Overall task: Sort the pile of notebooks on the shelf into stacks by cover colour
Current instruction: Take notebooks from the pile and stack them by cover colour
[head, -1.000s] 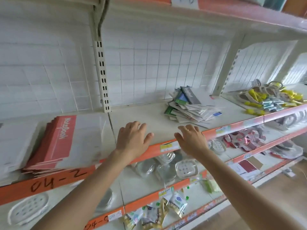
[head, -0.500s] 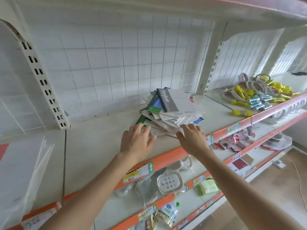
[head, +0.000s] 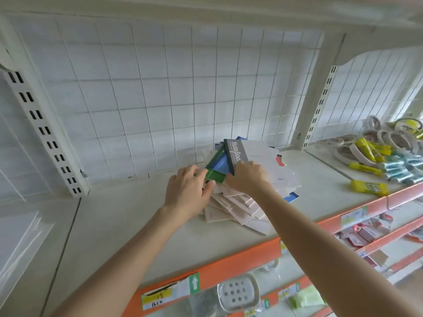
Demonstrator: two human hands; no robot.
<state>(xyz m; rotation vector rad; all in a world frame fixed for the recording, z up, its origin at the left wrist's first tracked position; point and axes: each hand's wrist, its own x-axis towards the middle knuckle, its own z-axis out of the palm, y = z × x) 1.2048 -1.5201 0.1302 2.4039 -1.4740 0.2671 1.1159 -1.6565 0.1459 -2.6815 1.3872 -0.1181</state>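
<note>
Notebooks (head: pixel 283 177) lie in a loose pile (head: pixel 231 209) on the shelf (head: pixel 137 225), colours all mixed, so I judge this the first pick. My left hand (head: pixel 187 193), at the pile's left edge, pinches the green notebook (head: pixel 215 176) by its corner, and my right hand (head: pixel 248 179) lies atop the pile by the grey notebook (head: pixel 235 154), fingers bent; gripping or merely pressing, I cannot tell. Next, the green one should slide out to the pile's left without dragging its neighbours.
</note>
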